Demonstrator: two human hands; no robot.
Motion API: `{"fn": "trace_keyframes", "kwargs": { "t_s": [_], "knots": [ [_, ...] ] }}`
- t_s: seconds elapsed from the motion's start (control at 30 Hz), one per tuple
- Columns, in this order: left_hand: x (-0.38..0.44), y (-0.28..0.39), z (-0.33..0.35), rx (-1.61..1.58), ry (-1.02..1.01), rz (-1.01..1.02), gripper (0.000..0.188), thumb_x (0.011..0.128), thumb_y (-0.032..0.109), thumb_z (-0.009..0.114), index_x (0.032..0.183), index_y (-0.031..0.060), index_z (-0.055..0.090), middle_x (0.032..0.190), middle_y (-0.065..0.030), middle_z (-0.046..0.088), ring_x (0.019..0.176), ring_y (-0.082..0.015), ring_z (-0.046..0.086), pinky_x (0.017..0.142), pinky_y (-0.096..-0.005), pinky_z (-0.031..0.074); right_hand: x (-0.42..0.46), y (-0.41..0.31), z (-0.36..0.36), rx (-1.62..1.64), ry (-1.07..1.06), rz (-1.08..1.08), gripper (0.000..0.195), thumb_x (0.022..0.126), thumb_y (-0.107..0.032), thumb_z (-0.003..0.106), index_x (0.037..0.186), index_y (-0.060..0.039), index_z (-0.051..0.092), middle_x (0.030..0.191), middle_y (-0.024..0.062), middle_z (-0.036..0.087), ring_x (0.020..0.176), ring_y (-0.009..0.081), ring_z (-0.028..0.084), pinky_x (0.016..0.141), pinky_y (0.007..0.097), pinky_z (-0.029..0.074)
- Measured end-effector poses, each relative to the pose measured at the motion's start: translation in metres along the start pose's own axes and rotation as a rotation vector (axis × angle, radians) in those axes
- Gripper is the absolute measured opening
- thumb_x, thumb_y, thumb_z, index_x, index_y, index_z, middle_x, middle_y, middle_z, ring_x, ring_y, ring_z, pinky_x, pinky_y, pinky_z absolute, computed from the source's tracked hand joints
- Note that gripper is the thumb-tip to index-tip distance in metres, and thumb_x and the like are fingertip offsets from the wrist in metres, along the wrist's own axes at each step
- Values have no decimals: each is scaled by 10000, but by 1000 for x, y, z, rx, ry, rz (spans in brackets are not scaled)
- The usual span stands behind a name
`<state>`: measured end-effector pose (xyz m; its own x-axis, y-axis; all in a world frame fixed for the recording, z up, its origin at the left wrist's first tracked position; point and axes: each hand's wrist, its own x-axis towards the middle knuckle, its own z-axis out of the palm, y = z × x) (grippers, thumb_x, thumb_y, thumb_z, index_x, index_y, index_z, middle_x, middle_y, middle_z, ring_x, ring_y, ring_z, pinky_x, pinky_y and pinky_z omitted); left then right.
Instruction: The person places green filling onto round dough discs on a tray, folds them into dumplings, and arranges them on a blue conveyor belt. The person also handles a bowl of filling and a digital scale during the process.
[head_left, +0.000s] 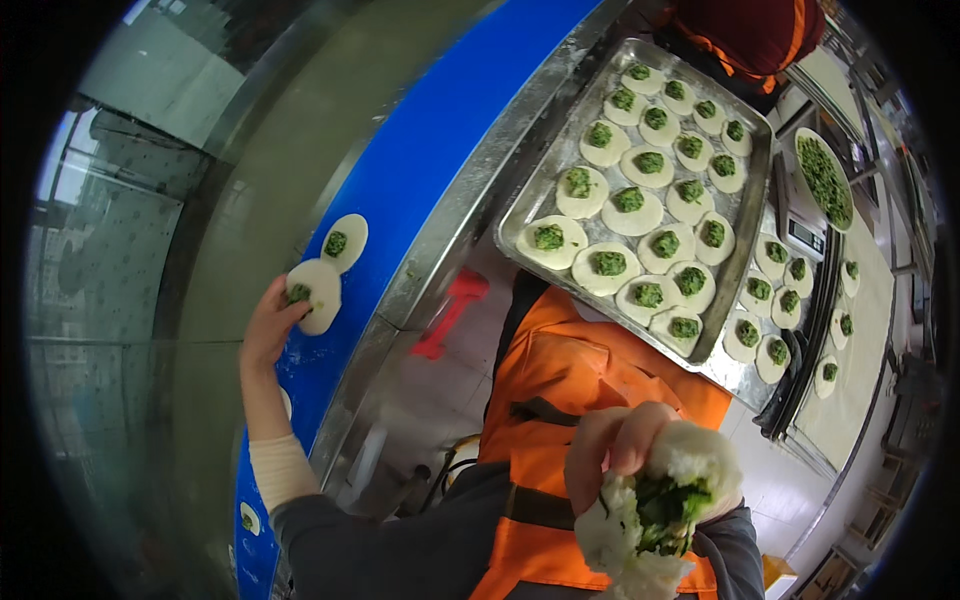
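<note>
My left hand (271, 319) is at a flat dough round (322, 300) with chopped green filling on a blue conveyor belt (420, 165). The thumb lies over its edge beside the filling; the other fingers are mostly hidden. Another filled round (348, 236) overlaps its upper end. Close to the camera, my right hand (600, 457) grips a torn white bun (694, 457) with leafy green filling showing. Beyond it, a metal tray (517, 217) carries several rows of dough rounds, each with a green mound in the middle.
A second metal tray (739, 382) with filled rounds sits right of the first. A bowl of green filling (823, 180) stands by a digital scale (806, 236). A metal rail (442, 255) edges the belt. A red object (454, 311) is below. Maroon-and-orange fabric (750, 34) borders the tray's far end.
</note>
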<state>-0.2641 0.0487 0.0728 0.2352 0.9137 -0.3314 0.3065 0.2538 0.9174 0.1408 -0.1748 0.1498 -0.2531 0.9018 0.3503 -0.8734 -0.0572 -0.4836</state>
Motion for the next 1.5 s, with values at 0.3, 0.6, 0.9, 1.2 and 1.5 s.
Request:
{"fn": "trace_keyframes", "kwargs": {
  "t_s": [0.3,0.6,0.9,1.2,1.5],
  "knots": [
    [62,-47,-15,452,113,1,549,762,179,719,1228,25,473,1194,-109,510,985,-200,553,805,-321,471,-8,-16,8,-189,36,-82,447,946,-365,322,1057,8,542,916,309,563,718,342,599,632,374,507],
    [19,-62,-39,659,152,-170,601,778,201,716,1297,65,446,1127,-128,568,964,-261,592,782,-416,487,-20,-55,15,-282,32,-313,225,942,-234,518,956,-14,562,914,260,570,720,329,611,606,392,489],
    [-35,-93,-68,587,226,-201,542,755,177,722,1210,9,482,1070,-145,560,907,-224,581,734,-355,485,-20,-57,9,-286,-11,-274,242,940,-241,522,969,-2,545,931,257,572,709,343,621,603,412,504],
    [-118,-108,-18,1169,935,257,464,637,56,766,1036,41,529,961,-175,530,930,-373,502,808,-414,433,-24,3,-1,-131,20,-4,354,873,-300,597,1032,9,532,911,264,575,785,333,624,677,364,528],
    [-184,-151,-42,-383,1118,159,330,830,64,641,1136,-7,542,1070,-102,607,982,-242,586,814,-370,488,-43,20,-12,-177,82,166,394,797,-281,707,1040,-34,519,936,202,571,831,306,611,713,381,507]
  ]
}}
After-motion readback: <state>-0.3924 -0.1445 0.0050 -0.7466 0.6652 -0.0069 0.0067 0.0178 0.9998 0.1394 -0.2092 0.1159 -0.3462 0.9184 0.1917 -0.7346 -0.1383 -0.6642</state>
